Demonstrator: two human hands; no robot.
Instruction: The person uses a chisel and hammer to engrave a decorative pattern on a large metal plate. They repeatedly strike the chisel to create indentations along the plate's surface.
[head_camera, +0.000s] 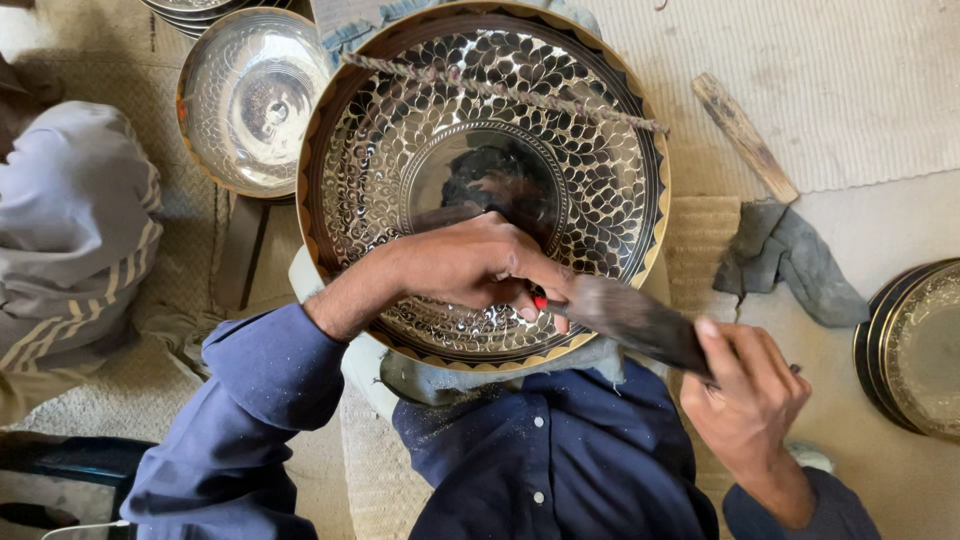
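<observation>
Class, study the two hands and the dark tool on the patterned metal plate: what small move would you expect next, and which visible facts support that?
Probably a short push of the dark tool along the plate's lower rim. The left hand pinches the tool's tip against the engraved band there, the right hand grips its far end, and metal dust lies on the blue shirt.

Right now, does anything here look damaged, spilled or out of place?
Nothing looks damaged. Pale dust or filings speckle the blue shirt, and a frayed twisted cord lies slanted across the big engraved plate. A crumpled grey rag sits on the floor beside it.
</observation>
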